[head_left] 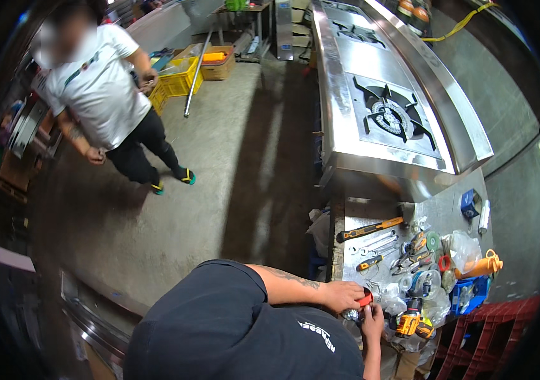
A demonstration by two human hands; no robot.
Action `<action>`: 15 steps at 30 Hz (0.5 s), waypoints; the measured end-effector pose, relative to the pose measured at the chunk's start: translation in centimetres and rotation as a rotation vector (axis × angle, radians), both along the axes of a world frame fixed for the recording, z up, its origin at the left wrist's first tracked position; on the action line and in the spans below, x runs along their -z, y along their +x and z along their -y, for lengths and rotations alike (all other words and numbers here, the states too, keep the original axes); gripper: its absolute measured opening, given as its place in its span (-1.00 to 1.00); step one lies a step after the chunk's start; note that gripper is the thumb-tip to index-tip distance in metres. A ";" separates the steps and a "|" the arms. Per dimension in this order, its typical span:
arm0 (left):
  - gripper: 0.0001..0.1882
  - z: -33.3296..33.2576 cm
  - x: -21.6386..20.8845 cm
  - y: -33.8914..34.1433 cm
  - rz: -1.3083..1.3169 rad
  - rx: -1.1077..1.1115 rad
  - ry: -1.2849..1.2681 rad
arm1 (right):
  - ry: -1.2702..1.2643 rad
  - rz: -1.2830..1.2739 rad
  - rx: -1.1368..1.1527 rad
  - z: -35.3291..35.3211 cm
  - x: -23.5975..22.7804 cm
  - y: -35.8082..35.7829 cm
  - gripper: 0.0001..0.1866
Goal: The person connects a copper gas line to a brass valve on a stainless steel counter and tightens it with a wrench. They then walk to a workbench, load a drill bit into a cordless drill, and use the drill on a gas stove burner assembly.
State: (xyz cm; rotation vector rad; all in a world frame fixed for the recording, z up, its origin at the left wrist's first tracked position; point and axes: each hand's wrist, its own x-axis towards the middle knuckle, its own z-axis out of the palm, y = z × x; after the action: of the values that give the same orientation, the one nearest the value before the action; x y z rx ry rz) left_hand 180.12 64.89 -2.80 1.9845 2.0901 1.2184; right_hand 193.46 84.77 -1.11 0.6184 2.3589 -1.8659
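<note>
At the near left corner of the cluttered steel bench, both my hands meet around a small red ring-shaped piece (pixel 365 297). My left hand (pixel 342 296) comes in from the left, its fingers closed on the red piece. Just to the right and nearer, my right hand (pixel 372 322) is bent in with its fingertips pressed together at the lower side of the piece. What the right fingers pinch is too small to make out. A shiny metallic part (pixel 350 314) lies under my left fingers, partly hidden.
Hammer (pixel 371 229), wrenches (pixel 376 243), screwdriver (pixel 369 262), yellow-black power drill (pixel 413 318), orange bottle (pixel 482 265) and blue bin (pixel 469 294) crowd the bench. A steel gas stove (pixel 393 120) stands beyond. A person in a white shirt (pixel 102 82) stands on the floor at left.
</note>
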 end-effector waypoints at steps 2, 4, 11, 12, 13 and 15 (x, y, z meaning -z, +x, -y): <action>-0.61 0.7 0.0 0.9 -0.059 -0.060 -0.022 | 0.411 0.057 -0.067 -0.5 1.0 -0.7 -0.89; -0.48 1.9 -0.5 2.0 -0.012 -0.191 0.027 | 0.480 0.030 -0.100 -0.8 1.7 -0.9 -0.88; -0.50 9.7 -4.0 8.1 0.143 -0.470 0.022 | -0.413 0.037 0.243 0.0 -1.1 2.4 -0.91; -0.61 10.3 -4.6 8.8 0.171 -0.464 0.030 | -0.523 0.051 0.287 0.8 -2.0 2.8 -0.91; -0.64 10.7 -5.1 9.4 0.197 -0.430 0.029 | -0.652 0.053 0.340 1.7 -3.3 3.2 -0.90; -0.70 11.0 -5.8 9.8 0.250 -0.371 0.044 | -0.755 0.133 0.343 3.7 -6.0 3.5 -0.90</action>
State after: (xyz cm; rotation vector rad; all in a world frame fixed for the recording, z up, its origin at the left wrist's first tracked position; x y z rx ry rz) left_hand 189.88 53.93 2.98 1.4023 2.3770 1.4860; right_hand 196.94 81.03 4.89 1.0258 1.3449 -2.5163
